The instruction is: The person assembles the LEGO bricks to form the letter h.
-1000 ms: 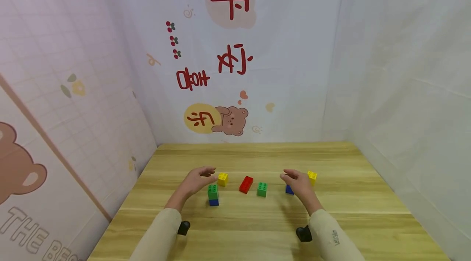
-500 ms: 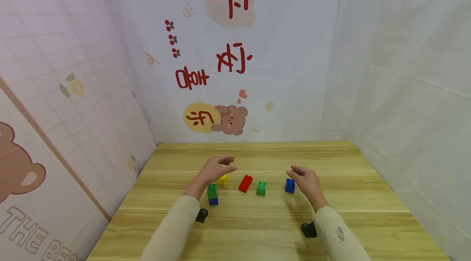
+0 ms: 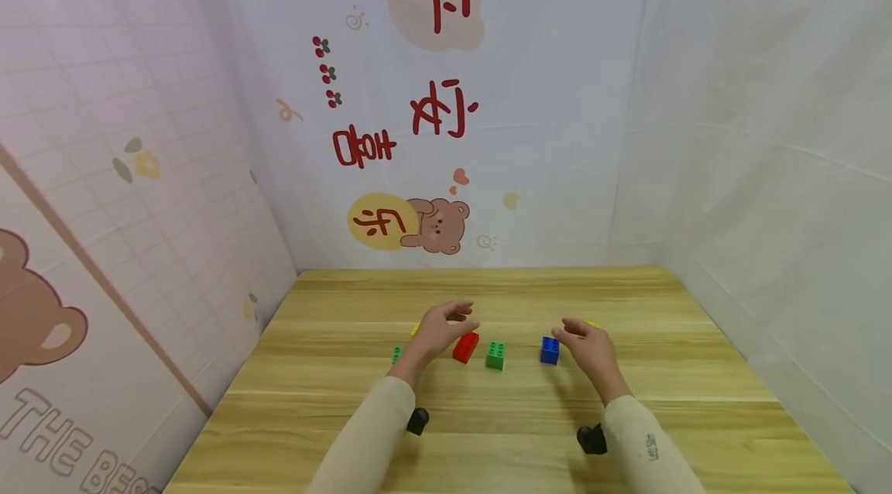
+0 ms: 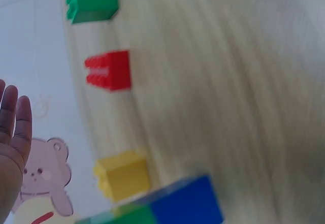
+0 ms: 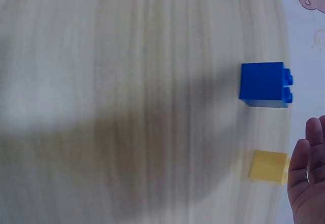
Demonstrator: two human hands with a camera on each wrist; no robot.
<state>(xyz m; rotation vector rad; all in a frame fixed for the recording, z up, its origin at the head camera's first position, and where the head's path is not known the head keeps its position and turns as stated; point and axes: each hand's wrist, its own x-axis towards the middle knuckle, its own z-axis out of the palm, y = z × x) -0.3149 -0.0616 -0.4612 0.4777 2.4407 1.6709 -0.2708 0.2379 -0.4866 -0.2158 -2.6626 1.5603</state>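
Note:
My left hand [image 3: 437, 331] hovers with loosely bent fingers above and left of the red brick [image 3: 466, 348], holding nothing. Behind that hand and forearm, the left yellow brick [image 4: 124, 176] and a green brick stacked on a blue brick [image 4: 188, 203] are mostly hidden in the head view. To the right of the red brick sits a single green brick [image 3: 495, 355]. My right hand [image 3: 591, 349], also holding nothing, hangs just right of a single blue brick [image 3: 550, 350]. Another yellow brick [image 5: 269, 166] is mostly covered by the right hand in the head view.
All the bricks lie on a wood-grain table [image 3: 488, 440]. A printed white cloth [image 3: 543, 130] hangs behind it, with more cloth on both sides. A black piece [image 3: 418, 421] shows at the left wrist, and another black piece [image 3: 591, 439] at the right wrist.
My left hand has moved right, from beside the green-and-blue stack to near the red brick. The right hand has shifted slightly right, uncovering the single blue brick. No brick has moved.

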